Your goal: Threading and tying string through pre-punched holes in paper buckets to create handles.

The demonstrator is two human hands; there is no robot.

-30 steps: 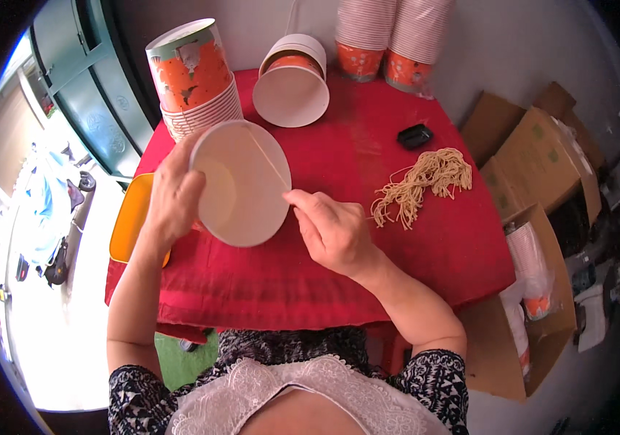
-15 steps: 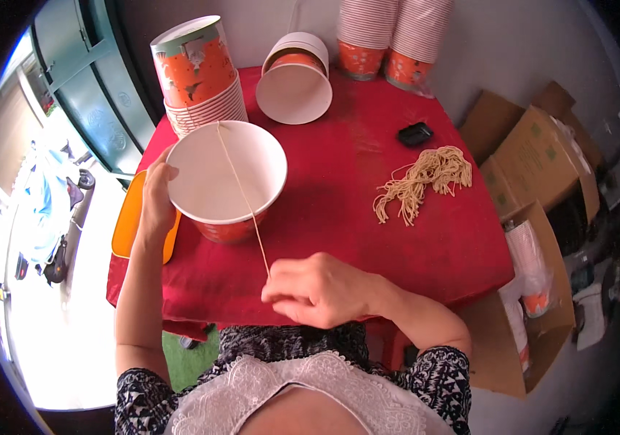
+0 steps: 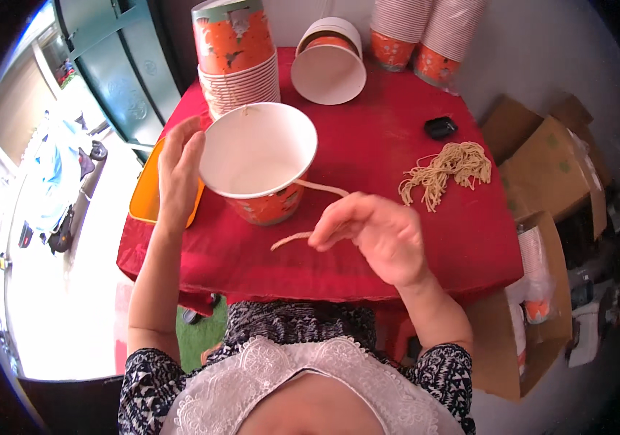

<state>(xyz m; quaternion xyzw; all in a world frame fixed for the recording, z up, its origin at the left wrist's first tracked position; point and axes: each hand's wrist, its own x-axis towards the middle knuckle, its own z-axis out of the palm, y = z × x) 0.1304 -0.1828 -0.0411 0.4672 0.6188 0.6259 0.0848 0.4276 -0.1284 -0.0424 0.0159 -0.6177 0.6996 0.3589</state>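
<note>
Red table [image 3: 368,145]: one tub [image 3: 255,152], centre; two tub stacks [image 3: 397,20], upper right. Left hand [image 3: 177,167] loosely open by tub's rim, contact unclear; right hand [image 3: 382,232] curled, pinching one cord [image 3: 323,187].

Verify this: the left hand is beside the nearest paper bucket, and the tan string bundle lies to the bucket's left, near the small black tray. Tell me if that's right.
Not quite: the head view shows the tan string bundle to the right of the nearest paper bucket. The left hand is beside the bucket, and the small black tray is near the bundle, as stated.
</note>
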